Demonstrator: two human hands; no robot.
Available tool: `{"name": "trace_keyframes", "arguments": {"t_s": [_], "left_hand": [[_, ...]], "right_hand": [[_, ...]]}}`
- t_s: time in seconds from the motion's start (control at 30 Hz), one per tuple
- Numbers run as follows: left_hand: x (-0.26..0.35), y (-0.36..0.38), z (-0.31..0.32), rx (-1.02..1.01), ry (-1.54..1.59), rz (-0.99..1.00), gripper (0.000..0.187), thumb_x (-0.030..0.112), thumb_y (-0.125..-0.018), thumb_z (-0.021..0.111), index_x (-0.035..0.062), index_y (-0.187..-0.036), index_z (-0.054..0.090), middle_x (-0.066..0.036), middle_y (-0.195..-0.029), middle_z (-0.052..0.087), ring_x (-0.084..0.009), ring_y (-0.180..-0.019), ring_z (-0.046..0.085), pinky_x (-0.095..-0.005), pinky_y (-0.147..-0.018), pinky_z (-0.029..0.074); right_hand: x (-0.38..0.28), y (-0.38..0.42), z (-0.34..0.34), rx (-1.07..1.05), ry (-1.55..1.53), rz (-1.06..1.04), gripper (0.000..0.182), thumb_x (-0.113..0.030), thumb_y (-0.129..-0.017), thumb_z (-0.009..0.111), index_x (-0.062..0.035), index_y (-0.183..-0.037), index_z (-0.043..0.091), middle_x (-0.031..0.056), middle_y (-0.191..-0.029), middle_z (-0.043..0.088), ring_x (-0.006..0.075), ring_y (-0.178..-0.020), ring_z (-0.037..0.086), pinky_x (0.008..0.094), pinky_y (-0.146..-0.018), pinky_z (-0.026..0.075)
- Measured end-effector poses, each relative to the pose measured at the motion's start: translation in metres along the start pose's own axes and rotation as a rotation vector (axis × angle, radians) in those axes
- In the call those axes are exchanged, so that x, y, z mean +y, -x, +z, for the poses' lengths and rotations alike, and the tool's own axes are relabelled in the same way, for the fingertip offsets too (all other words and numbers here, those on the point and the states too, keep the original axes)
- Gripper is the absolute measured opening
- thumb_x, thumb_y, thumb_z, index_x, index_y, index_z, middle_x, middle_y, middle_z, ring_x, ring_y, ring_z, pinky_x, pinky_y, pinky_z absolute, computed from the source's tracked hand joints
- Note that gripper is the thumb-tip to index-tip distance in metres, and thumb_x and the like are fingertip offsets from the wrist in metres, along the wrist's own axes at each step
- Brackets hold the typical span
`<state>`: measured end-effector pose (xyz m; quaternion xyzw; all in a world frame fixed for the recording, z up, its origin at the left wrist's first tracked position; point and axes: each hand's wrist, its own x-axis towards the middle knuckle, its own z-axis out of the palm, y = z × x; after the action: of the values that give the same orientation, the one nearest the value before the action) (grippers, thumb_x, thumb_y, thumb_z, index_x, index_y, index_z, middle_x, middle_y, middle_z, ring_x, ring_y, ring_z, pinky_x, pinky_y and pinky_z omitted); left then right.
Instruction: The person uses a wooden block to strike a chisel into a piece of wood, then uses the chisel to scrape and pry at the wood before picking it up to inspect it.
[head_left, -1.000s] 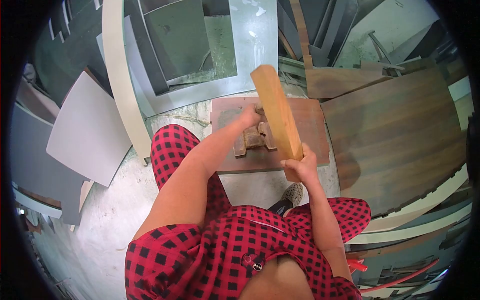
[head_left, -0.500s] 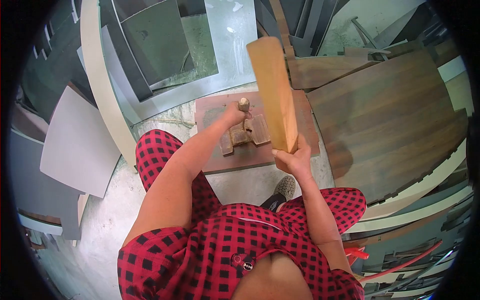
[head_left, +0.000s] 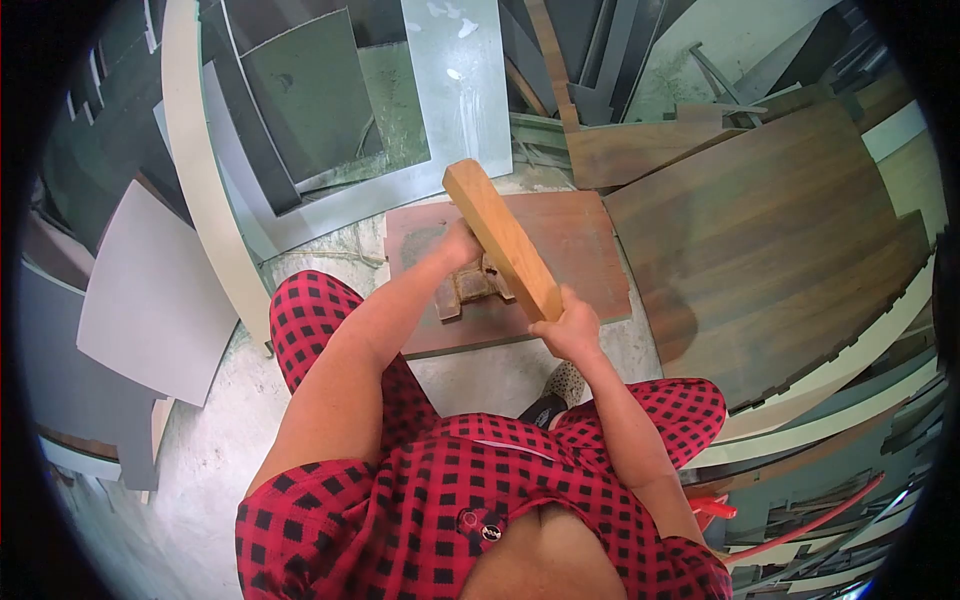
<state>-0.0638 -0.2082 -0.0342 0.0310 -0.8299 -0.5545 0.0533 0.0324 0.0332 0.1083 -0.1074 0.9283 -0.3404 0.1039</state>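
My right hand is wrapped round the near end of a long, squared wooden block, held slanting up and to the left. The block's far end overlaps my left hand, which is closed at the left of the block. A round-ended wooden handle showed in that hand earlier; the block now hides it. Below both hands, a worn, notched wooden piece lies on a reddish-brown board. The block covers part of this piece.
A large dark wood-grain panel lies to the right. A white panel and a long curved-looking cream strip stand at left. A pale frame leans ahead. My bent legs flank the board; offcuts lie at lower right.
The wooden block has swung down and to the left, from nearly upright to a slant over my left hand. My right hand moved slightly left and down. The left hand's handle is now covered.
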Motion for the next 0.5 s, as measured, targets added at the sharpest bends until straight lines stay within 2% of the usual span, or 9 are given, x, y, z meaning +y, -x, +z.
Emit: {"name": "trace_keyframes", "arguments": {"t_s": [0.03, 0.1, 0.17, 0.23, 0.3, 0.37, 0.4, 0.47, 0.5], "left_hand": [[-0.002, -0.002, 0.001, 0.058, -0.076, 0.078, 0.033, 0.015, -0.072, 0.075, 0.0026, -0.102, 0.065, -0.01, -0.098, 0.068, -0.0175, -0.09, 0.063, -0.034, -0.08, 0.048], [-0.002, -0.007, -0.001, 0.028, -0.093, 0.064, 0.033, 0.015, -0.073, 0.075, 0.003, -0.102, 0.065, -0.011, -0.099, 0.068, -0.0184, -0.091, 0.063, -0.0343, -0.08, 0.048], [-0.001, 0.0, 0.0, -0.011, -0.106, 0.037, 0.033, 0.015, -0.074, 0.074, 0.0034, -0.103, 0.065, -0.011, -0.1, 0.068, -0.0192, -0.092, 0.063, -0.0346, -0.081, 0.048], [0.016, 0.006, -0.007, -0.135, 0.141, -0.142, 0.033, 0.016, -0.075, 0.074, 0.0028, -0.104, 0.065, -0.011, -0.101, 0.068, -0.0193, -0.093, 0.063, -0.0345, -0.081, 0.048], [0.022, 0.009, -0.009, -0.091, 0.092, -0.092, 0.033, 0.014, -0.074, 0.074, 0.0022, -0.103, 0.065, -0.01, -0.1, 0.068, -0.0182, -0.092, 0.063, -0.0339, -0.08, 0.048], [0.027, 0.009, -0.009, -0.045, 0.046, -0.043, 0.033, 0.013, -0.073, 0.075, 0.0016, -0.103, 0.065, -0.009, -0.099, 0.068, -0.0172, -0.091, 0.063, -0.0334, -0.079, 0.049], [0.027, 0.008, -0.008, -0.052, 0.057, -0.051, 0.034, 0.012, -0.072, 0.075, 0.0011, -0.103, 0.065, -0.009, -0.098, 0.068, -0.0167, -0.09, 0.062, -0.0332, -0.079, 0.049], [0.023, 0.009, -0.008, -0.052, 0.074, -0.07, 0.036, 0.01, -0.071, 0.076, 0.0006, -0.103, 0.065, -0.009, -0.098, 0.068, -0.0163, -0.089, 0.062, -0.033, -0.078, 0.049], [0.019, 0.006, -0.009, -0.098, 0.132, -0.146, 0.036, 0.009, -0.069, 0.076, 0.0008, -0.102, 0.065, -0.009, -0.097, 0.068, -0.0168, -0.089, 0.062, -0.0329, -0.078, 0.049]], "right_hand": [[0.007, -0.001, 0.001, -0.039, -0.097, -0.034, 0.05, -0.013, -0.057, 0.077, 0.0, -0.1, 0.056, 0.007, -0.085, 0.062, 0.0151, -0.079, 0.058, 0.0296, -0.073, 0.047], [0.008, -0.002, 0.001, -0.09, -0.188, -0.067, 0.051, -0.014, -0.057, 0.077, -0.0001, -0.101, 0.055, 0.0075, -0.085, 0.062, 0.0152, -0.078, 0.058, 0.03, -0.073, 0.047], [-0.002, 0.005, -0.004, -0.086, -0.571, -0.095, 0.051, -0.014, -0.057, 0.077, 0.0005, -0.101, 0.055, 0.0074, -0.084, 0.062, 0.0167, -0.078, 0.059, 0.0308, -0.072, 0.047], [0.006, 0.002, 0.002, -0.05, -0.566, -0.129, 0.049, -0.013, -0.058, 0.077, 0.0006, -0.1, 0.056, 0.0069, -0.083, 0.062, 0.0162, -0.077, 0.059, 0.0302, -0.071, 0.047], [0.007, -0.001, 0.001, -0.002, -0.558, -0.172, 0.048, -0.012, -0.058, 0.077, 0.0006, -0.1, 0.056, 0.0064, -0.083, 0.062, 0.0158, -0.077, 0.059, 0.0295, -0.071, 0.047], [0.005, -0.002, 0.0, -0.046, 0.086, 0.034, 0.053, -0.014, -0.057, 0.077, 0.0009, -0.104, 0.056, 0.0087, -0.089, 0.063, 0.0169, -0.083, 0.059, 0.0298, -0.074, 0.048], [0.006, -0.002, 0.0, -0.044, 0.086, 0.033, 0.053, -0.014, -0.057, 0.077, 0.0009, -0.104, 0.056, 0.0087, -0.089, 0.063, 0.0169, -0.083, 0.059, 0.0298, -0.074, 0.048], [0.01, -0.002, 0.001, -0.19, -0.613, 0.063, 0.051, -0.012, -0.057, 0.077, 0.0009, -0.102, 0.056, 0.0092, -0.089, 0.064, 0.0176, -0.082, 0.06, 0.0301, -0.074, 0.048], [0.007, -0.001, -0.001, -0.197, -0.611, 0.068, 0.051, -0.012, -0.057, 0.077, 0.0009, -0.102, 0.056, 0.0092, -0.089, 0.064, 0.0176, -0.082, 0.06, 0.0301, -0.074, 0.048]]}}
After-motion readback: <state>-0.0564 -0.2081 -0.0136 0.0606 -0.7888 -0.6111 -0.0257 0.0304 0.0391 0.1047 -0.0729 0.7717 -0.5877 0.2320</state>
